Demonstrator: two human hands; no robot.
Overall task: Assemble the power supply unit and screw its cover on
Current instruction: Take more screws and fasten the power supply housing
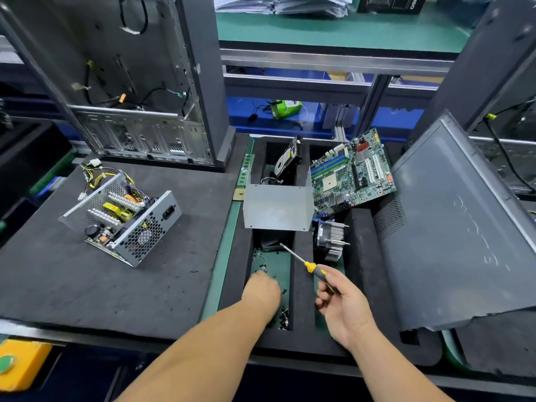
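— Fingers?
— Right hand (343,303) grips the screwdriver (307,265); left hand (262,291), lower centre, reaches among screws (284,316), its fingers hidden, so I cannot tell.
— The power supply (120,219)?
— Mid-left, coverless; cover (277,206) sits centre.

Even, fairly bright overhead light, with soft shadows. A mild sheen lies on the grey metal cover (277,206) at frame centre. Wide-angle bending bows the edges; the upper corners look smeared, perhaps from motion.
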